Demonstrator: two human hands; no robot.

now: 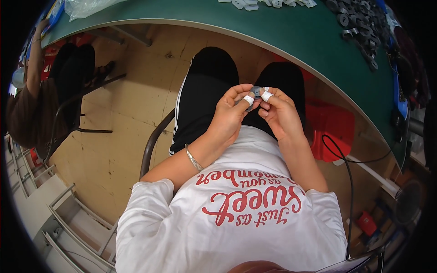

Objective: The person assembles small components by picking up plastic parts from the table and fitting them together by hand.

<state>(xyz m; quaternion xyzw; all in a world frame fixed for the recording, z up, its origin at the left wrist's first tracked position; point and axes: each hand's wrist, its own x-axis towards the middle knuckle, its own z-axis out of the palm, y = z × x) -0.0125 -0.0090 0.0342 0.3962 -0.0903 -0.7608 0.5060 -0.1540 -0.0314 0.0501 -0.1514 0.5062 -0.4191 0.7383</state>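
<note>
Above my lap, both hands meet at a small dark grey round part (256,92). My left hand (230,109) pinches it between thumb and fingers; white tape is wrapped on that thumb. From the other side my right hand (281,111) is closed on the part too, with white tape on its thumb and a fingertip. Fingers cover much of the part, so its full shape is hidden. More grey shows under my left thumb, and I cannot tell whether that is a second piece.
A green table (291,34) curves ahead, bearing a pile of dark grey ring-shaped parts (357,22), white parts (255,3) and a clear plastic bag (86,7). A red stool (330,132) and black cable (351,191) are at right. Another person (29,104) sits far left.
</note>
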